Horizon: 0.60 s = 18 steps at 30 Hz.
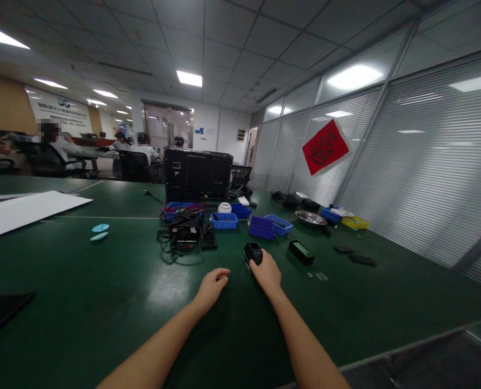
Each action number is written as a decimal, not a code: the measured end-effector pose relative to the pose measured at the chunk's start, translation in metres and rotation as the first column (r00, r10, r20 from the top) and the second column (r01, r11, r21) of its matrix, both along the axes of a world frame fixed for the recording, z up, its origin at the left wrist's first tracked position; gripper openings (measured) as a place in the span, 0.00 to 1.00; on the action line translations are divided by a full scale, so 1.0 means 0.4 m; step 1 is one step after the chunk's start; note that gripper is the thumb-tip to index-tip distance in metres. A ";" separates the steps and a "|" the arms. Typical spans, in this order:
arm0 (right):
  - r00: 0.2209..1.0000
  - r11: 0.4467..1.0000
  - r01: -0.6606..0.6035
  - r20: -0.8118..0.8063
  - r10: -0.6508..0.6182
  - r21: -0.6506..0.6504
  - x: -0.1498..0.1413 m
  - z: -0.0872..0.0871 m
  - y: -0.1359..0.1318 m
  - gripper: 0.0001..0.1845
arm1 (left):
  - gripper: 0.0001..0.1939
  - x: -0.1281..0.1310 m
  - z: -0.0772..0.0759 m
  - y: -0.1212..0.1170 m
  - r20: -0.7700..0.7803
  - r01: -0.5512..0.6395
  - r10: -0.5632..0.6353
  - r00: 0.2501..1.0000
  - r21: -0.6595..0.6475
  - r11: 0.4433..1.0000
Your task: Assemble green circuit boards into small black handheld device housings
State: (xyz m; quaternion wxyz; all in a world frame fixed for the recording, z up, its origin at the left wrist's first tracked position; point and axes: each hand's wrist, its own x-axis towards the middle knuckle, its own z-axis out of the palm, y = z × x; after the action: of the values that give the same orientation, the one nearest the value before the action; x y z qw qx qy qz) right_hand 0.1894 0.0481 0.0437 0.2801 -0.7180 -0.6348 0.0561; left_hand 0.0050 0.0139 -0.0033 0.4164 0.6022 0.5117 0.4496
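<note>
The right hand (269,273) is closed around a black boxy device (252,250) over the green tabletop (240,340), between the dark-blue plastic bin (261,227) and the wearer, though whether it touches the surface I cannot tell. Just left of it, the left hand (211,287) is loosely curled, its fingers narrowly parted from the thumb, while a black rectangular case (301,253) with a green interior lies to the right

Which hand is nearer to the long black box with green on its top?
The right. The right hand, on a black device, is a little left of the black box; the left hand is farther left, over the table.
</note>
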 end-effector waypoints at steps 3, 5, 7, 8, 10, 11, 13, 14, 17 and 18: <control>0.995 0.990 0.039 -0.095 -0.026 0.136 0.013 0.011 -0.002 0.30 | 0.15 -0.001 0.002 -0.003 0.020 0.012 -0.012 1.000 -0.001 1.000; 0.985 0.965 0.058 -0.172 -0.014 0.254 0.019 0.019 -0.004 0.31 | 0.16 -0.002 0.002 -0.005 0.029 0.020 -0.020 0.999 -0.002 1.000; 0.969 0.929 0.054 -0.242 0.039 0.365 0.021 0.025 -0.010 0.32 | 0.15 -0.002 0.003 -0.005 0.028 0.022 -0.022 0.999 -0.003 1.000; 0.960 0.911 0.037 -0.268 0.081 0.410 0.019 0.028 -0.014 0.32 | 0.15 -0.002 0.002 -0.005 0.027 0.022 -0.022 0.999 -0.003 1.000; 0.932 0.888 -0.030 -0.307 0.190 0.458 0.008 0.029 -0.023 0.32 | 0.15 -0.002 0.003 -0.005 0.029 0.024 -0.024 0.999 -0.005 1.000; 0.909 0.889 -0.080 -0.333 0.251 0.450 -0.001 0.027 -0.028 0.31 | 0.15 -0.001 0.004 -0.006 0.034 0.025 -0.024 0.999 -0.005 1.000; 0.831 0.908 -0.196 -0.428 0.354 0.369 -0.024 0.017 -0.036 0.30 | 0.15 0.002 0.008 -0.008 0.048 0.024 -0.024 0.999 -0.002 1.000; 0.776 0.916 -0.258 -0.499 0.386 0.308 -0.037 0.009 -0.039 0.30 | 0.16 0.004 0.010 -0.010 0.051 0.022 -0.022 0.998 0.003 1.000; 0.565 0.894 -0.418 -0.723 0.396 0.163 -0.079 -0.022 -0.039 0.27 | 0.25 0.010 0.014 -0.015 0.035 -0.042 0.040 0.999 0.038 0.998; 0.482 0.872 -0.474 -0.794 0.371 0.120 -0.090 -0.032 -0.037 0.24 | 0.28 0.011 0.014 -0.017 0.020 -0.079 0.078 0.997 0.057 0.995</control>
State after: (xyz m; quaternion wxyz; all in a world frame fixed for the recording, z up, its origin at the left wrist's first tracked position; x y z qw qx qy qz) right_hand 0.1535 0.0333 0.0308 0.4682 -0.4516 -0.5938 0.4735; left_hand 0.0096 0.0072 0.0022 0.3854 0.5893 0.5180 0.4856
